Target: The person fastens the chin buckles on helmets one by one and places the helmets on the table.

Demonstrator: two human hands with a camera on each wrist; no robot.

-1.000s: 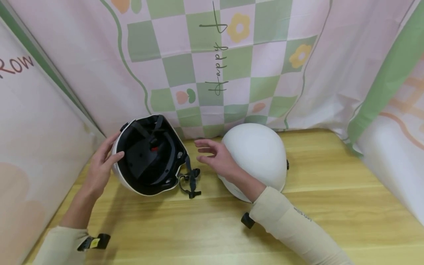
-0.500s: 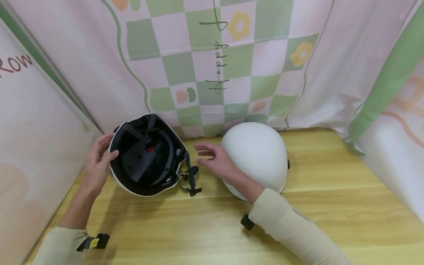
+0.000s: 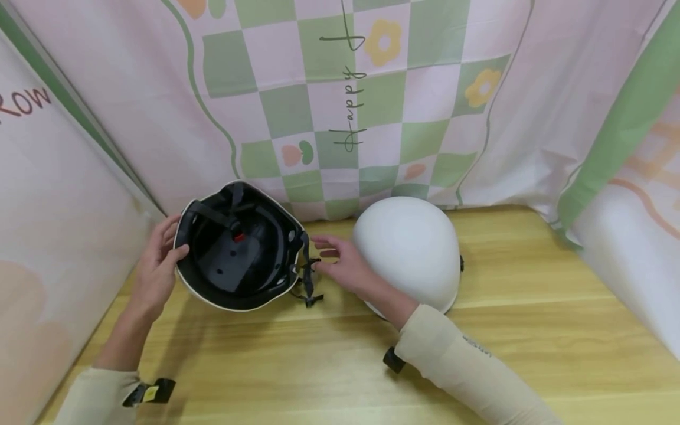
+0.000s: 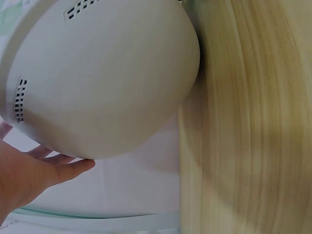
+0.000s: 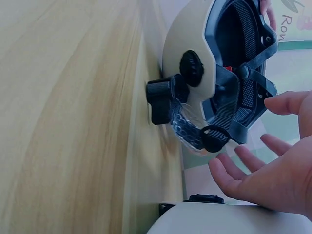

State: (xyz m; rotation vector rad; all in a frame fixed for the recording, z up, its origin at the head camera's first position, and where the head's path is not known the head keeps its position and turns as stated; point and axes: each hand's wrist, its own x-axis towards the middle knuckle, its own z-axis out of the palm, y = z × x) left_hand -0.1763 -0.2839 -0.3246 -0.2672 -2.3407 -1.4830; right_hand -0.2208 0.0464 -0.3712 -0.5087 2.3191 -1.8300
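A white helmet (image 3: 249,254) is tipped on the wooden table with its black padded inside toward the head camera. My left hand (image 3: 157,271) grips its left rim, thumb over the edge and fingers behind the shell. In the left wrist view, the fingers lie along the vented outer shell (image 4: 112,83). A black chin strap (image 3: 308,277) hangs from the helmet's right side, with a buckle (image 5: 163,100) and a clear chin piece (image 5: 187,134). My right hand (image 3: 342,260) is right beside this strap; in the right wrist view its fingers are spread and hold nothing.
A second white helmet (image 3: 406,248) stands dome up on the table, right behind my right hand and forearm. Printed curtains (image 3: 329,106) hang along the table's back and both sides. The wooden table (image 3: 297,366) extends toward me.
The left helmet has shifted slightly left and turned, so more of its inside faces the head camera. My left hand moved along with it. The strap is now closer to my right fingertips.
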